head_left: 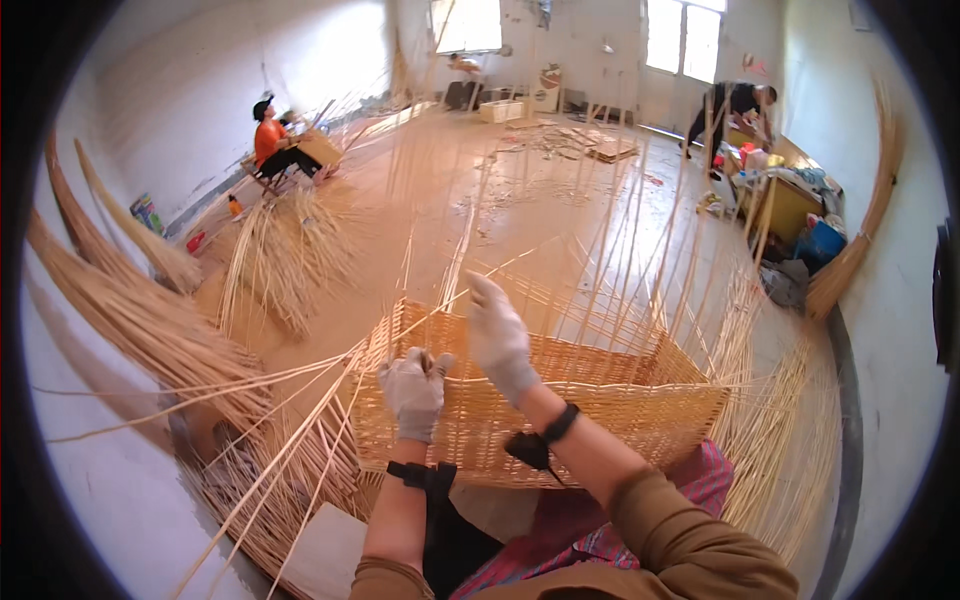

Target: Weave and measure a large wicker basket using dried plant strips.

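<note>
A rectangular wicker basket, partly woven, stands in front of me with long upright stakes rising from its walls. My left hand, in a pale glove, is closed at the near rim by the left corner, its fingers curled round wicker strands there. Just right of it and higher, my gloved right hand is raised over the basket's opening, fingers stretched up and leaning left. A thin strand passes by its fingertips; whether they touch it I cannot tell. Loose wicker strands run out leftward from the corner.
Bundles of wicker lean on the left wall, with a fanned heap beyond. More canes lie right of the basket. A person in orange sits far left; another bends by a cluttered table far right. Striped cloth covers my lap.
</note>
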Motion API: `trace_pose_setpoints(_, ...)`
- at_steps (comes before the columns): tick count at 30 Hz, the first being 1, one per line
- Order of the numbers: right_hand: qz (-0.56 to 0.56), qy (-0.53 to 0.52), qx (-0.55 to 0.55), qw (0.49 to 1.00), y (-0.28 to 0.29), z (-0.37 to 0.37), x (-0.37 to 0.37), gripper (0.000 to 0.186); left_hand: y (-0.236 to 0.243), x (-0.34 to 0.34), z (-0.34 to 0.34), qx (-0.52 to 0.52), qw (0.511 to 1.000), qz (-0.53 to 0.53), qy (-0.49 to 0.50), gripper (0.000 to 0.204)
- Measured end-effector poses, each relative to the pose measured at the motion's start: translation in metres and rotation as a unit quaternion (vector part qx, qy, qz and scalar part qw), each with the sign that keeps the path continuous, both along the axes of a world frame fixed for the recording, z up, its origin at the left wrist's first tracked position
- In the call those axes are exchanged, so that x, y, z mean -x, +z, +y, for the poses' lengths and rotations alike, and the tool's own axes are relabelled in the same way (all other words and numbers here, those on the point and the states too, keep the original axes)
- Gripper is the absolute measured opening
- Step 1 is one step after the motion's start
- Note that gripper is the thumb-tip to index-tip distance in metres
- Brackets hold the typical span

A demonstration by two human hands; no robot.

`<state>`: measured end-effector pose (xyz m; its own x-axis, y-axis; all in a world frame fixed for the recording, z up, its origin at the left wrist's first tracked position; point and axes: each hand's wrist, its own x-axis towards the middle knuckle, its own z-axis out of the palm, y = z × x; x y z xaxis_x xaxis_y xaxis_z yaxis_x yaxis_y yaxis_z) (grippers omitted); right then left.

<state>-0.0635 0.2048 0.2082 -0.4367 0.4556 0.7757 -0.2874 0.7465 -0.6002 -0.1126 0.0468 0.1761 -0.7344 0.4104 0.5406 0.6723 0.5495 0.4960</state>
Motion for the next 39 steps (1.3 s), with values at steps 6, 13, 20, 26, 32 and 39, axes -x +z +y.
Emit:
trace_pose_setpoints(6,-0.040,0.051,0.289,0.955,0.025,0.007,-0.019,0.088,0.008,0.005,0.004,0.077,0.997,-0.024,0.009,0.038)
trace_pose_setpoints(13,0.089,0.144,0.453,0.875,-0.098,-0.014,-0.124,0.010,0.009,0.000,0.004,0.080,0.996,-0.046,-0.018,0.039)
trace_pose_setpoints(20,0.152,0.167,0.343,0.912,-0.072,-0.023,-0.121,0.013,0.013,-0.014,0.027,-0.006,0.988,-0.148,0.032,0.040)
trace_pose_setpoints(26,0.050,0.127,0.572,0.808,-0.103,0.013,-0.155,0.013,0.021,-0.057,0.038,-0.192,0.970,0.141,-0.052,0.017)
trace_pose_setpoints(32,0.103,0.046,0.524,0.844,-0.095,0.017,-0.161,0.023,0.003,-0.050,0.067,0.144,0.894,-0.382,-0.186,0.028)
trace_pose_setpoints(39,-0.109,-0.158,-0.085,0.978,0.013,0.068,-0.080,0.043,-0.025,-0.041,0.083,0.094,0.950,-0.255,-0.155,0.043)
